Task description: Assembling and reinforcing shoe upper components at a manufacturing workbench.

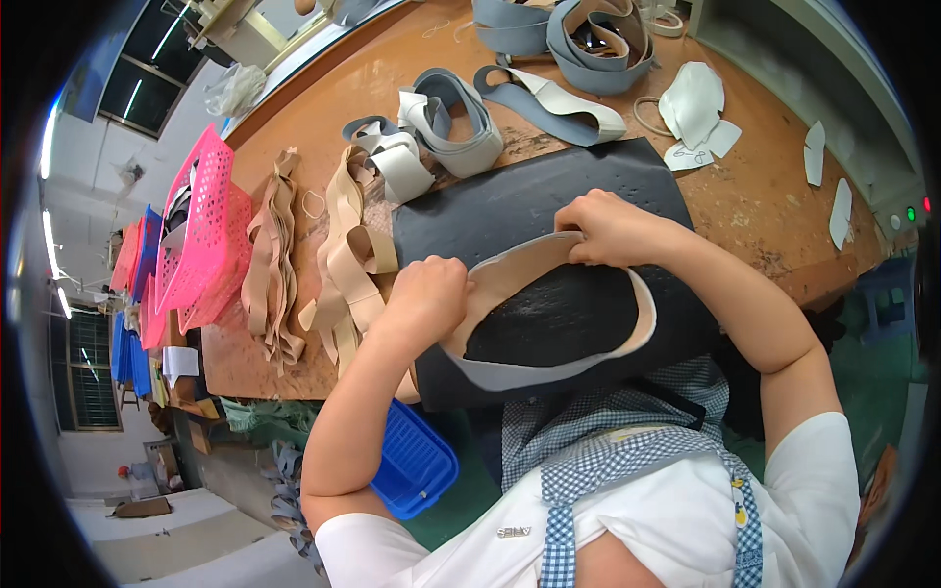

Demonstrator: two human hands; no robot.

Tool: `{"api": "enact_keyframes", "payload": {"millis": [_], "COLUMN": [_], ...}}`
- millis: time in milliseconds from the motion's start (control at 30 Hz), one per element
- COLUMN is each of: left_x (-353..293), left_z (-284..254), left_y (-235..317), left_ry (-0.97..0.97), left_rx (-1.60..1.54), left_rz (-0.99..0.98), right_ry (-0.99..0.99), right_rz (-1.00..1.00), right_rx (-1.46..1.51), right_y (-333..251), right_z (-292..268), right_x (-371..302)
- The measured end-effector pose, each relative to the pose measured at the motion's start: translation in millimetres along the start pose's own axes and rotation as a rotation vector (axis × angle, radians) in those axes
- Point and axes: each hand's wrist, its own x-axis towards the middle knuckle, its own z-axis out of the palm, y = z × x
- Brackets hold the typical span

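Observation:
A closed loop of leather-like strip [544, 373], grey outside and beige inside, stands on edge over a black mat [549, 323]. My left hand [431, 297] is closed on the loop's left end, its fingers curled over the upper edge. On the far edge, right of the middle, my right hand [610, 227] pinches the strip between thumb and fingers. The near side of the loop hangs low, close to the mat's front edge. My fingertips are partly hidden behind the strip at the left.
Beige strips [343, 255] lie left of the mat. Rolled grey strips [456, 127] stand behind it, with larger coils [600, 44] farther back. White paper patterns [694, 108] are at the far right. Pink baskets [206, 230] stand past the table's left edge; a blue basket [417, 461] is below.

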Motion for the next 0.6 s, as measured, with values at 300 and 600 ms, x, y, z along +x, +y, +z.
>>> {"api": "enact_keyframes", "payload": {"millis": [300, 600], "left_x": [29, 21], "left_z": [9, 10], "left_y": [32, 21], "left_ry": [0.219, 0.051], "left_rx": [-0.322, -0.539], "left_rz": [0.302, 0.296], "right_ry": [0.078, 0.249], "right_rz": [-0.176, -0.297], "right_rx": [0.250, 0.136], "right_y": [0, -5], "right_z": [22, 43], "right_x": [-2, -10]}}
